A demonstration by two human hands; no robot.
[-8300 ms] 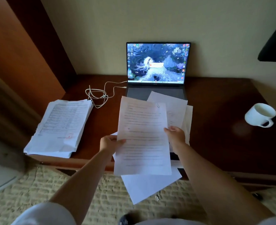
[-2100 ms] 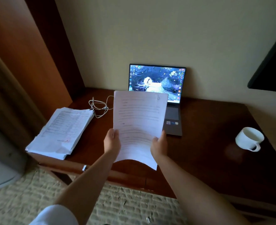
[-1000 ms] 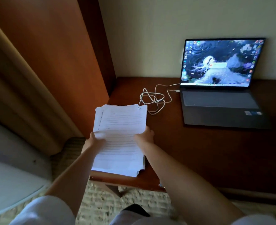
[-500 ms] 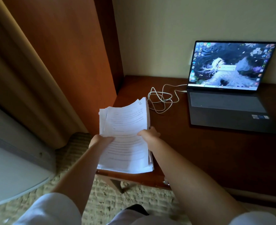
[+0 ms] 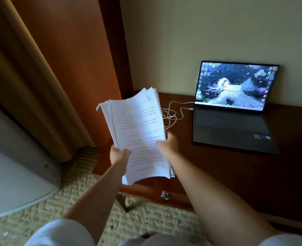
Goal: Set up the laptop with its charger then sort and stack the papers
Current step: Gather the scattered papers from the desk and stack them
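Both hands are on the paper stack [image 5: 137, 135]: the left hand [image 5: 119, 155] grips its lower left edge with the thumb on top, and the right hand [image 5: 168, 144] pinches the right edge about halfway up. The whole pile is up off the desk [image 5: 217, 174], tilted toward the person, over the desk's left end.

My guess on handling: it's a thick wad of loose sheets, so some real weight but totally floppy. The top corners are already curling back and the edges are fanned unevenly. Holding both long sides like that looks like the right call, since a one-sided grip would probably let sheets slide out. A paperclip [image 5: 148, 97] sits near the top right, so at least a few pages are bound together.

The top page is printed, but the lines are too blurred to read. The laptop [image 5: 235, 110] is open and lit, with its white charger cable [image 5: 175, 110] apparently plugged into the left side; I can't make out any brand, just a couple of stickers [image 5: 262, 137] on the palm rest.
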